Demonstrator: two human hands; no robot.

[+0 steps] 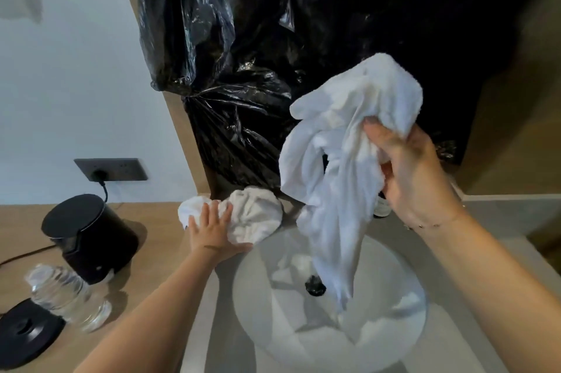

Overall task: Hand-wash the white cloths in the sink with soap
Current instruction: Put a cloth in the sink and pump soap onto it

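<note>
From the head view I see my right hand (416,172) raised over the sink (261,290), fingers curled round a bunched fold of a white cloth (340,178). The cloth hangs from that grip, its long axis running near vertical, tilted a little to the left at the top; the lower tip points down into the basin, just right of the dark drain (315,287). More white fabric seems to lie in the bottom of the basin, though I cannot tell if it is a separate piece.

My left hand (214,231) lies flat, fingers straight and spread, pressing on a second crumpled cloth (252,217) at the far left rim of the sink, on the desk (145,227). That one is a rounded heap with no clear long axis.

I judge the step in hand to be lowering the hanging cloth into the basin. To do it well I would let it down tip first so it folds into the bowl and not over the rim, keep the drain from being blocked, and keep the heap on the desk pinned so it does not slide in early.

On the left of the desk stand a black kettle (88,236), its base (24,333) and a clear plastic bottle (69,296). Black plastic sheeting (243,53) covers the far wall. I see no soap for certain; a small bottle is mostly hidden behind my right hand.
</note>
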